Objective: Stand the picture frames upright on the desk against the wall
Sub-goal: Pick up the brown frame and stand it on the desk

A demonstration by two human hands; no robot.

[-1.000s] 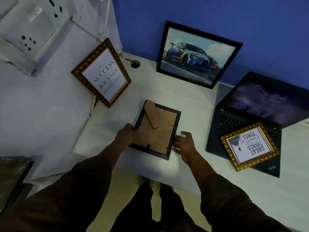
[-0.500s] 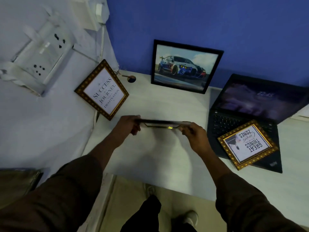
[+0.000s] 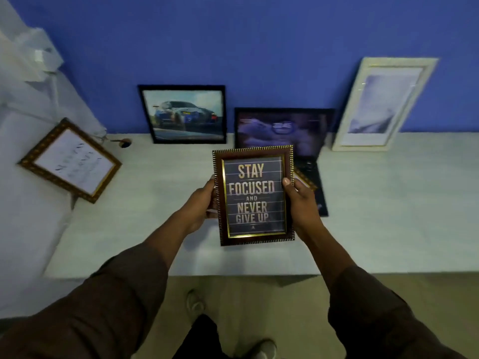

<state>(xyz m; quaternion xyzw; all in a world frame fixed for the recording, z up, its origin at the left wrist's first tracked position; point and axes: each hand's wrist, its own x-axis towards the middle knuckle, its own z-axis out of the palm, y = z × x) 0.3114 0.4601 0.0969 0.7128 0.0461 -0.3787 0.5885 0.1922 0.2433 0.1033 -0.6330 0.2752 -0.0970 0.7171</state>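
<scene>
A dark brown frame with a gold inner edge (image 3: 253,195) reading "Stay focused and never give up" faces me, held above the white desk (image 3: 155,229). My left hand (image 3: 201,206) grips its left side and my right hand (image 3: 302,203) its right side. A black frame with a car picture (image 3: 185,114) leans on the blue wall. A white frame (image 3: 381,104) leans on the wall at the right. A gold frame with text (image 3: 71,160) leans against the left wall. A corner of another gold frame (image 3: 305,180) shows behind my right hand, lying on the laptop.
An open black laptop (image 3: 282,128) stands behind the held frame, its screen lit. A cable hole (image 3: 125,144) sits at the desk's back left corner. The desk's front edge runs just above my feet and the floor (image 3: 259,307).
The frame has been lifted off the desk, where it lay face down, and turned over so its front faces me. My view has risen, and the white frame has come into sight.
</scene>
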